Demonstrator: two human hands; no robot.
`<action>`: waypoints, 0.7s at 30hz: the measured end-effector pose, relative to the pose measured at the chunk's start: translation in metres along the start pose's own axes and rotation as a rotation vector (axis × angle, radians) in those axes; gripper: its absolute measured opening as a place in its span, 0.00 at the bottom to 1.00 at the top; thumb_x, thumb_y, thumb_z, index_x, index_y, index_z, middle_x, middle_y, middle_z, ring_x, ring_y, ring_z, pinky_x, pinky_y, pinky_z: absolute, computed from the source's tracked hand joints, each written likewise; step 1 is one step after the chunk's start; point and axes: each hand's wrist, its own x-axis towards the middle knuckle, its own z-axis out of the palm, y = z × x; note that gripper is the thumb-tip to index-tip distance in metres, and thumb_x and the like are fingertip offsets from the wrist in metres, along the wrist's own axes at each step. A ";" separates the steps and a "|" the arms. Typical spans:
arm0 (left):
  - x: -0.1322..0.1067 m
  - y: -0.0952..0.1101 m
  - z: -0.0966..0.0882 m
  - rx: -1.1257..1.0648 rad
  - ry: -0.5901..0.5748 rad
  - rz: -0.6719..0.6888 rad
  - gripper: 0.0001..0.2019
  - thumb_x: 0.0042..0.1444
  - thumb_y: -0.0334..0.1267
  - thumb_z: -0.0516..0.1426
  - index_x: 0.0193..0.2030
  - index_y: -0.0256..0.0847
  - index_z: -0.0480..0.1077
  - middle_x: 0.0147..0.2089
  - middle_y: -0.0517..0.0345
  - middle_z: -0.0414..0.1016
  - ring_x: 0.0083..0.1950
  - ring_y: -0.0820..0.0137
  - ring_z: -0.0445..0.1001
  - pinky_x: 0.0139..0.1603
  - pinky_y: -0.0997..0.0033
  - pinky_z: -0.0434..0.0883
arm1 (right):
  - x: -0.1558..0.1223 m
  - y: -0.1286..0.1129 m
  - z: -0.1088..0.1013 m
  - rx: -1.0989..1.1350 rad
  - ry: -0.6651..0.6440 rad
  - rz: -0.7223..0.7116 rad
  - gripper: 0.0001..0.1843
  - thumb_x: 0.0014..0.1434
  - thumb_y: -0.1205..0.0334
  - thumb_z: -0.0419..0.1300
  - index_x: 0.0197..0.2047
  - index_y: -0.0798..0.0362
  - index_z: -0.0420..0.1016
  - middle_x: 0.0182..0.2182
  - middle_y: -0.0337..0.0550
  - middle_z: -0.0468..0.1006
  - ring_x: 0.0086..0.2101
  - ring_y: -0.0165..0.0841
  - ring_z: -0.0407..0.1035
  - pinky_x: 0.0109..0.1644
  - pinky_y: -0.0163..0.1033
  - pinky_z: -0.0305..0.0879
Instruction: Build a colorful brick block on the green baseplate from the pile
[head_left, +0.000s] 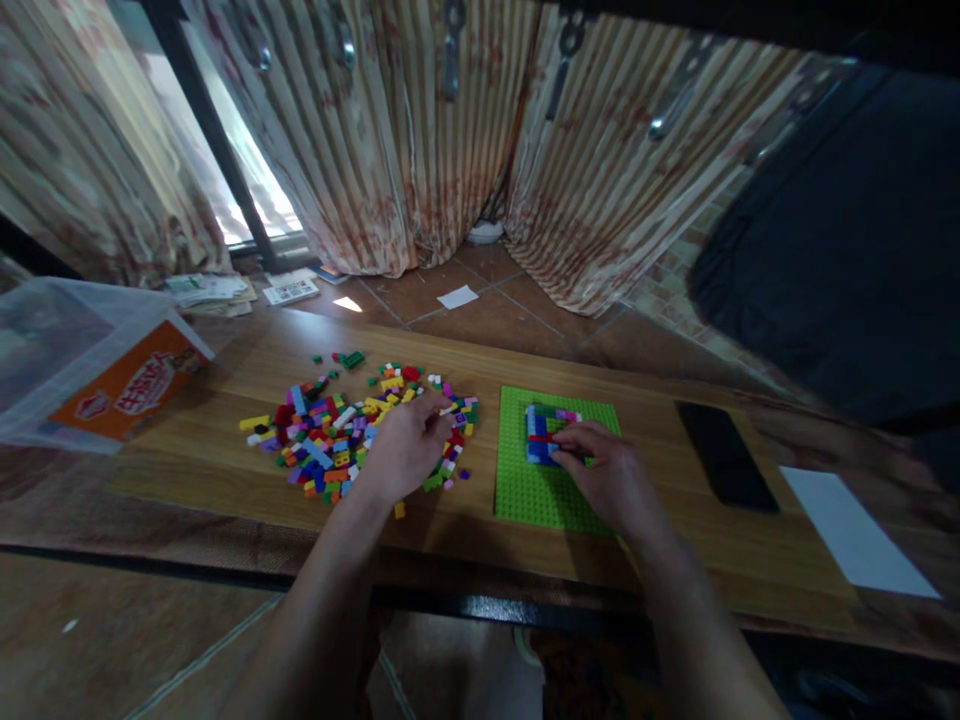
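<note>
A pile of small coloured bricks (337, 430) lies spread on the wooden table (225, 450). My left hand (405, 445) rests on the pile's right side, fingers curled down into the bricks; what they grip is hidden. To the right lies a green baseplate (540, 490) with a small blue, green and purple brick build (544, 430) on its upper part. My right hand (607, 470) lies on the baseplate, its fingertips pinched against the build's right side next to a thin red piece (538, 438).
A clear plastic box with an orange label (112, 375) stands at the table's left end. A black phone (724, 455) and a white sheet (855, 530) lie at the right. Curtains, papers and a tiled floor are beyond the table.
</note>
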 end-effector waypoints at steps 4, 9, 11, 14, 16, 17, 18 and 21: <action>-0.001 0.001 -0.001 0.032 -0.016 0.018 0.11 0.56 0.37 0.53 0.41 0.40 0.75 0.26 0.60 0.73 0.28 0.71 0.68 0.29 0.74 0.62 | 0.001 -0.005 -0.003 -0.027 0.009 0.017 0.08 0.57 0.57 0.60 0.35 0.51 0.78 0.37 0.45 0.78 0.37 0.36 0.74 0.41 0.42 0.70; -0.001 0.002 -0.002 0.057 -0.007 0.029 0.11 0.57 0.37 0.53 0.41 0.40 0.75 0.27 0.60 0.74 0.28 0.72 0.68 0.30 0.74 0.63 | 0.004 0.001 -0.008 -0.114 0.196 0.165 0.15 0.59 0.52 0.56 0.37 0.53 0.78 0.38 0.48 0.78 0.37 0.37 0.72 0.43 0.44 0.68; -0.001 0.003 -0.002 0.068 -0.002 0.028 0.11 0.57 0.38 0.53 0.41 0.40 0.75 0.28 0.59 0.74 0.28 0.72 0.68 0.30 0.74 0.63 | 0.004 0.008 -0.007 -0.145 0.231 0.243 0.19 0.59 0.48 0.55 0.43 0.54 0.77 0.40 0.51 0.78 0.39 0.40 0.71 0.45 0.47 0.67; -0.001 0.004 -0.003 0.079 -0.006 0.030 0.11 0.57 0.38 0.53 0.41 0.40 0.75 0.27 0.59 0.74 0.28 0.72 0.68 0.30 0.74 0.63 | 0.003 0.019 -0.001 -0.185 0.201 0.324 0.28 0.58 0.43 0.54 0.51 0.58 0.73 0.45 0.58 0.76 0.44 0.45 0.70 0.49 0.52 0.65; -0.001 0.005 -0.003 0.081 -0.011 0.032 0.11 0.57 0.39 0.53 0.40 0.40 0.75 0.27 0.59 0.74 0.28 0.71 0.68 0.30 0.74 0.63 | 0.002 0.025 0.005 -0.207 0.191 0.335 0.32 0.57 0.41 0.55 0.54 0.58 0.70 0.48 0.60 0.73 0.49 0.48 0.67 0.52 0.55 0.62; -0.001 0.005 -0.003 0.080 -0.011 0.031 0.11 0.57 0.39 0.53 0.41 0.40 0.75 0.27 0.59 0.74 0.28 0.71 0.68 0.30 0.74 0.62 | 0.002 0.027 0.008 -0.217 0.193 0.334 0.33 0.56 0.41 0.55 0.55 0.58 0.69 0.50 0.60 0.72 0.51 0.49 0.66 0.53 0.55 0.61; -0.001 0.006 -0.003 0.078 -0.012 0.029 0.11 0.57 0.39 0.53 0.41 0.40 0.75 0.27 0.59 0.74 0.28 0.71 0.68 0.30 0.74 0.62 | 0.001 0.028 0.011 -0.227 0.197 0.332 0.34 0.55 0.40 0.57 0.56 0.57 0.67 0.51 0.60 0.72 0.52 0.49 0.64 0.55 0.56 0.59; -0.001 0.006 -0.002 0.068 -0.013 0.022 0.11 0.57 0.39 0.53 0.41 0.40 0.75 0.26 0.59 0.73 0.28 0.71 0.68 0.30 0.74 0.62 | 0.000 0.027 0.018 -0.264 0.187 0.333 0.37 0.52 0.40 0.59 0.57 0.56 0.65 0.53 0.60 0.69 0.55 0.51 0.62 0.57 0.57 0.57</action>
